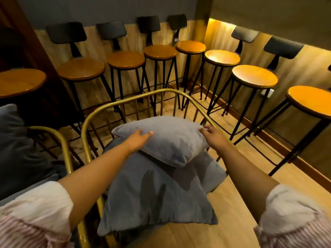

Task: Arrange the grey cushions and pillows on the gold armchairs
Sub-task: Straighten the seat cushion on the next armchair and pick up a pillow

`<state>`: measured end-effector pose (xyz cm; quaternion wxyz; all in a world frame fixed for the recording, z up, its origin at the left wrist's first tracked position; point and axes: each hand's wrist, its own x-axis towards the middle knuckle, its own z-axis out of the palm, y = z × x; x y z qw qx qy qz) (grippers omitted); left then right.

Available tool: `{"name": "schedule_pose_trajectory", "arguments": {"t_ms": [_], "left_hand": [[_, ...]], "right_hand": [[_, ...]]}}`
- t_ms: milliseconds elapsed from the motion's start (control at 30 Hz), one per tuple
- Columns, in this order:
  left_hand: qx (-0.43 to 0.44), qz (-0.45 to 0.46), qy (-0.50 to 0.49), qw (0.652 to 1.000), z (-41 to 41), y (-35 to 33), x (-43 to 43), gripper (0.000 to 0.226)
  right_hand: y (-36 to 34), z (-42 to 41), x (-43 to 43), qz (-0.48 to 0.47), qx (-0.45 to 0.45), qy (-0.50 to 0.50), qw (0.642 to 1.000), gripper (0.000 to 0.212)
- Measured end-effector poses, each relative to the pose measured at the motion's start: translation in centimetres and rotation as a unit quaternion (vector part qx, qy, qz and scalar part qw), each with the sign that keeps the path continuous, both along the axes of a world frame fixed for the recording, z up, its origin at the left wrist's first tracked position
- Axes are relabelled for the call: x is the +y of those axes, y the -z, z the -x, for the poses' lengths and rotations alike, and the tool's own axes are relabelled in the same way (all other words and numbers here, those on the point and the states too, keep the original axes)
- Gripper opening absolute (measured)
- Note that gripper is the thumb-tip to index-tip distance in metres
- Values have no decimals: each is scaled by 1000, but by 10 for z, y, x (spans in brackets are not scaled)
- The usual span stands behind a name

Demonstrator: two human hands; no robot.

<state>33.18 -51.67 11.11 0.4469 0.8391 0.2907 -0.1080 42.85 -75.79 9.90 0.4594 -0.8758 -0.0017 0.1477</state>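
A small grey pillow (168,140) lies tilted on top of a larger grey cushion (154,197) in the gold wire armchair (125,102) in front of me. My left hand (138,138) grips the pillow's left edge, thumb on top. At the pillow's right corner, my right hand (212,135) holds the fabric close to the chair's gold rail. A second gold armchair (60,140) stands at the left with a dark grey cushion (16,145) in it.
Several bar stools with round wooden seats (125,59) and black backrests line the far wall and the right wall (254,78). Light wooden floor (238,221) lies to the right of the chair. A dark wooden panel stands at the far left.
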Motion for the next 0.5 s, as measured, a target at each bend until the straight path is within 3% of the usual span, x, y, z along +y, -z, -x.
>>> {"name": "schedule_pose_trajectory", "arguments": {"t_ms": [267,500], "left_hand": [[46,-11,-55,997,-65,19,5,65],[7,51,-270,961,-115,49,-29,73]], "right_hand": [[20,-93,16,14,26,-64,998,58],[43,-193,21,48,67,-191,978,56]]}}
